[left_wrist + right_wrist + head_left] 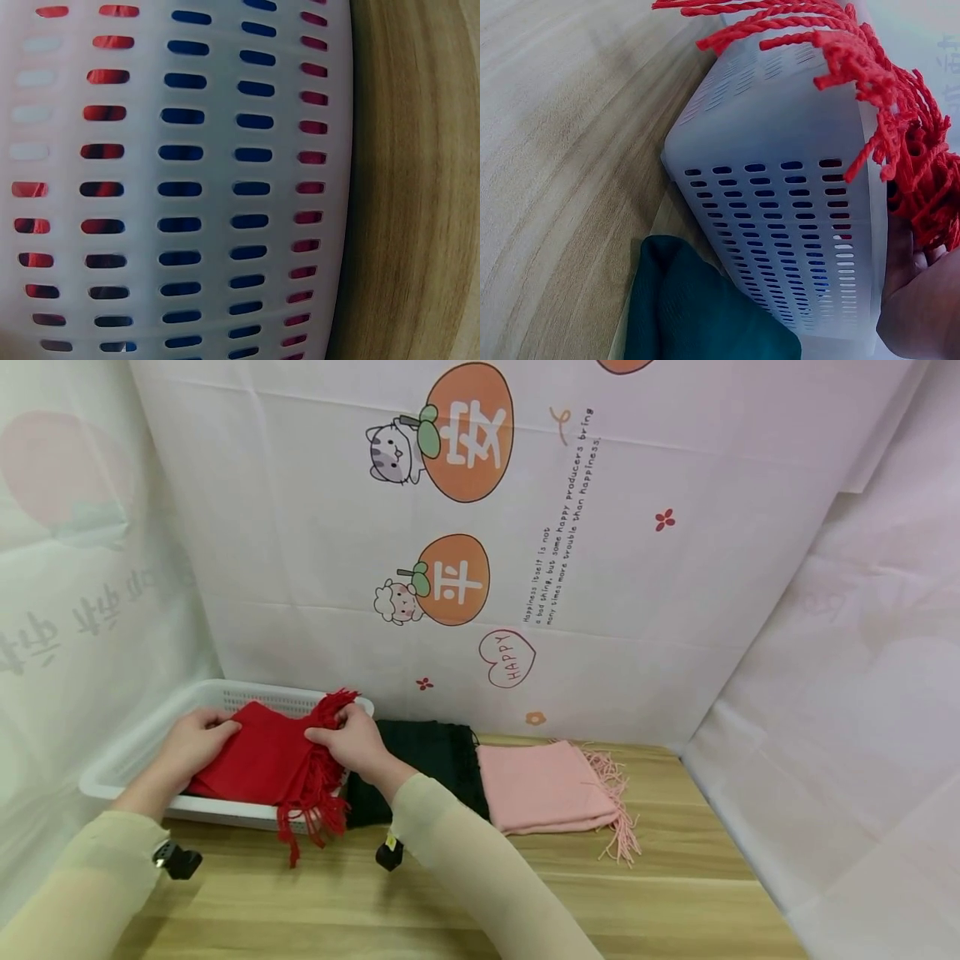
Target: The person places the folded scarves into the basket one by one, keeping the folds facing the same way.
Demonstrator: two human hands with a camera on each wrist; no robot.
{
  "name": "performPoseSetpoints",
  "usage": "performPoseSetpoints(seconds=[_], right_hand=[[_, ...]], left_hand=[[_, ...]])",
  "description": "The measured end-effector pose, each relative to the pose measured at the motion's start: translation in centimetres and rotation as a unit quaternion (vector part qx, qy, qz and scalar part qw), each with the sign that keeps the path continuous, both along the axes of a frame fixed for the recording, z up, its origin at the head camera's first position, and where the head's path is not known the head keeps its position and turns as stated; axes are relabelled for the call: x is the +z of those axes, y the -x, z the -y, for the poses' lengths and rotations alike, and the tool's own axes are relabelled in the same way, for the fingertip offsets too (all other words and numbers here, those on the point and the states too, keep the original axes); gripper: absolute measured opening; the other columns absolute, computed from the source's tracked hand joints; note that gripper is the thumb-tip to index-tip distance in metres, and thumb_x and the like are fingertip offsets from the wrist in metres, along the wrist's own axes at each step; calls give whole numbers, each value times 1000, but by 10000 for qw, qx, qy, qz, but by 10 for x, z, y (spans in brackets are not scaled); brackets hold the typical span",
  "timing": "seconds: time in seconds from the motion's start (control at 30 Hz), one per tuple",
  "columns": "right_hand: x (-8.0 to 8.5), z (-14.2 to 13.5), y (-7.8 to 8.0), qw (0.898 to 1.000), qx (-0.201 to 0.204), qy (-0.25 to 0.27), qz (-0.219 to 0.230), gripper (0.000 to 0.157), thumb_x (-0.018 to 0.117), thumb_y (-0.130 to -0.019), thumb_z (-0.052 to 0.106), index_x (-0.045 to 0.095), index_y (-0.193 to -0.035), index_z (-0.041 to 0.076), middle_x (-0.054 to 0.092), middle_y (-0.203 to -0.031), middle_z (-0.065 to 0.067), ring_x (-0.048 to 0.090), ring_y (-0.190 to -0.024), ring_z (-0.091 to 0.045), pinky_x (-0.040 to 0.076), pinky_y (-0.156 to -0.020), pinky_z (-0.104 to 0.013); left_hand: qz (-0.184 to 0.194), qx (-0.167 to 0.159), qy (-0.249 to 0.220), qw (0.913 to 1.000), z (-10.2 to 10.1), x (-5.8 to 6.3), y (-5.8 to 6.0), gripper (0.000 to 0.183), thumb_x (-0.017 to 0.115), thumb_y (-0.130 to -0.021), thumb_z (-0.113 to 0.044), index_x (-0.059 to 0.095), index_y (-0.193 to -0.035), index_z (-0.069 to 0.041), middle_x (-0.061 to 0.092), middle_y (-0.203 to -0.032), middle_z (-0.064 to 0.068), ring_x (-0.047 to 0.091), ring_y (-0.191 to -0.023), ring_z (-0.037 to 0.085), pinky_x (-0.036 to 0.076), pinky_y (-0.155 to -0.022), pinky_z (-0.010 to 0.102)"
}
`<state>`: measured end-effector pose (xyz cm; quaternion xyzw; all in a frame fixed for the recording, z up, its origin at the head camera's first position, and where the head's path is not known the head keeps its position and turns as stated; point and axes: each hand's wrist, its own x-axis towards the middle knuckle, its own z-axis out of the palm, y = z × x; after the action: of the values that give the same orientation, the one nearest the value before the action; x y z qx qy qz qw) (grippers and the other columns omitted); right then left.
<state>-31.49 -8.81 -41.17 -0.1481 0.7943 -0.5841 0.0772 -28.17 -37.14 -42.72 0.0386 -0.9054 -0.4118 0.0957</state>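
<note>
A folded red scarf (pixel 258 760) with twisted fringe lies at the top of a white perforated basket (pixel 225 808). My left hand (pixel 189 749) pinches its left edge, thumb on top. With my right hand (pixel 356 745) I grip the fringed end at the right. Fringe strands (pixel 855 64) hang over the basket's rim in the right wrist view. Through the basket's slots, the left wrist view shows blue cloth (pixel 180 153) and dark pink cloth (pixel 307 187) below the red. Just right of the basket, a folded dark green scarf (pixel 431 760) lies partly behind my right hand.
A folded pink scarf (pixel 543 789) with fringe lies right of the dark green one on the wooden table (pixel 675 893). Printed white cloth walls (pixel 315 527) stand at the back and both sides, with the basket close against the back left corner.
</note>
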Motion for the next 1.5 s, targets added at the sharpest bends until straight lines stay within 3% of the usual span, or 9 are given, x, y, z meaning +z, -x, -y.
performPoseSetpoints(seconds=[0.6,0.93,1.13,1.5], right_hand=[[3,2,0,9992,19,-405,-25,30,84,-102,30,60,-110,13,64,-103,1,63,-85,-12,58,-74,-34],[1,2,1,9993,-15,-377,11,30,84,-103,31,61,-111,13,65,-104,1,64,-86,-13,60,-77,-35],[1,1,2,9994,-20,-333,13,31,84,-102,30,61,-113,12,65,-107,0,64,-88,-12,61,-79,-36],[-3,-2,3,9998,87,-200,-36,30,83,-103,30,59,-108,13,64,-104,0,64,-85,-13,59,-74,-34]], left_hand=[[86,-194,229,9995,2,-5,2,52,49,-118,-28,58,-142,18,60,-136,39,62,-102,34,51,-79,38],[59,-160,274,9995,2,-5,3,51,49,-118,-29,60,-139,16,61,-133,37,61,-99,33,50,-79,39],[88,-171,216,9996,1,-5,4,53,48,-118,-29,58,-142,17,58,-138,40,61,-107,39,50,-82,40],[95,-143,219,9996,2,-6,4,52,48,-118,-30,58,-141,16,58,-139,39,60,-107,37,49,-82,39]])
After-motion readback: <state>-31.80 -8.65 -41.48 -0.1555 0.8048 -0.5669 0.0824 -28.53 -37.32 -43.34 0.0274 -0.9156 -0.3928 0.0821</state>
